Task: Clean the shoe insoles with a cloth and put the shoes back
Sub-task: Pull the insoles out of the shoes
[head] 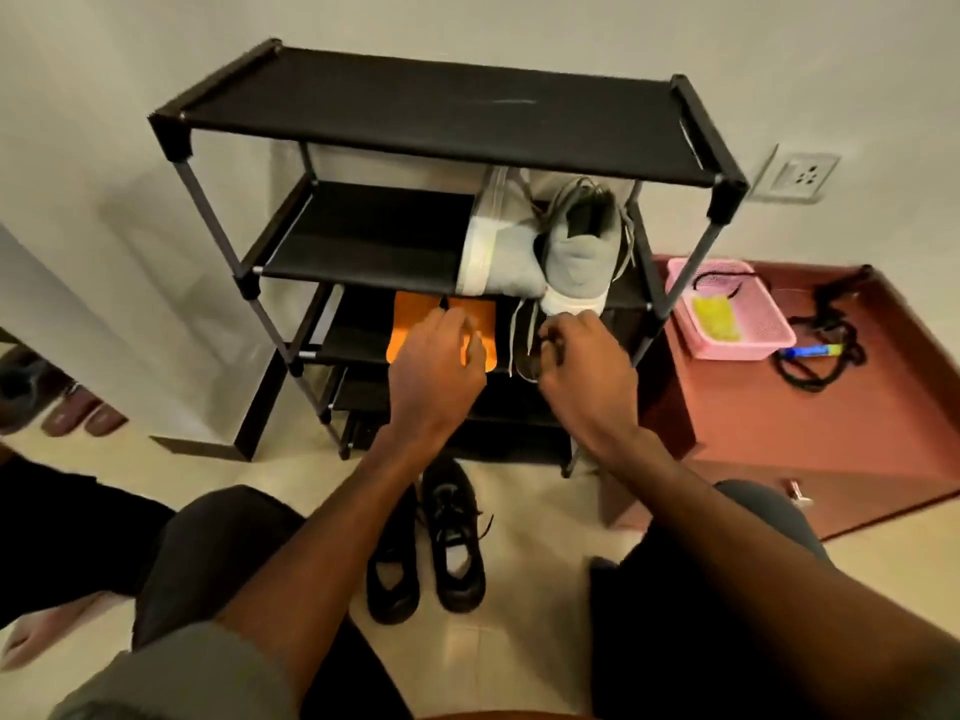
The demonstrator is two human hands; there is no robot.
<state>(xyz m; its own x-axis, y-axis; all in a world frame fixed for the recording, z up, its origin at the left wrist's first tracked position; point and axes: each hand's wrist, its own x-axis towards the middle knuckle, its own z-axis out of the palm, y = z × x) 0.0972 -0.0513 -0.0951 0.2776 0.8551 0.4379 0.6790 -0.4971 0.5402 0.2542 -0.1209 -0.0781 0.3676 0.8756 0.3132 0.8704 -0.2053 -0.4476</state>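
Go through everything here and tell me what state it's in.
Grey shoes: on the rack's second shelf, one upright, one on its side.
Orange insoles: out of the shoes, on the third shelf.
Left hand: fingers on the insoles.
Right hand: curled, at the dangling laces.
Black shoes: on the floor.

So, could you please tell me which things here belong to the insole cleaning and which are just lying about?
For the job:
grey shoes
orange insoles
shoe rack
left hand
right hand

Lying about:
black shoes
pink basket
black cord
wall socket
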